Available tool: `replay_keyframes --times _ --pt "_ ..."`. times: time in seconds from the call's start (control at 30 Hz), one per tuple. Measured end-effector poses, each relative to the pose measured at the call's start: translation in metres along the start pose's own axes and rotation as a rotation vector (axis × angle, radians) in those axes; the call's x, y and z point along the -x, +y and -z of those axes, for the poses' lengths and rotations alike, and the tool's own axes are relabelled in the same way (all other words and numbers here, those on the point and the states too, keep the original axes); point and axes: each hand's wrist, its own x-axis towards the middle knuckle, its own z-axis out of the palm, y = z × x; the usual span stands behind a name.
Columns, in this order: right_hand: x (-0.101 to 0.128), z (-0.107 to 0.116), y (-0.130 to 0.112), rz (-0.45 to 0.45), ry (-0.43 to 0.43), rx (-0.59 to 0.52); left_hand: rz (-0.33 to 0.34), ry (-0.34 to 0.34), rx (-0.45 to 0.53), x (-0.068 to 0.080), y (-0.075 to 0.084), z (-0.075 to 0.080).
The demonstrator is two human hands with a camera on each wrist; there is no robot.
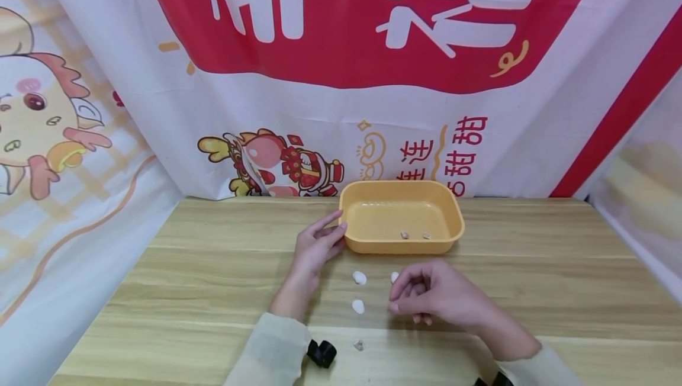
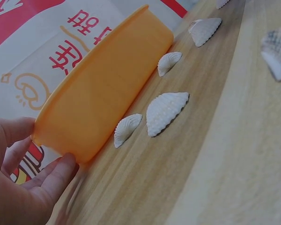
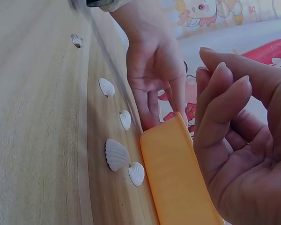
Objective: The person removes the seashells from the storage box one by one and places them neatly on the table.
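Note:
An orange tray stands at the back middle of the wooden table, with two small shells inside. My left hand rests straight fingers against the tray's left near corner. Several white shells lie on the table in front of the tray. My right hand hovers just above the table right of them, fingers curled, with nothing visible in it. One shell lies beside its knuckles.
A printed red and white banner hangs behind and around the table. A small black object sits by my left sleeve, with one shell next to it. Bare wood stretches to the right of the tray.

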Motion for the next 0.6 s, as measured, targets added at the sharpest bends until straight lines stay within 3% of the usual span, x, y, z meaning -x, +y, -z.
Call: replay_keyframes --times 0.6 --pt "-0.002 0.014 0.001 0.005 0.063 0.021 -0.002 0.005 0.015 -0.001 -0.001 -0.002"
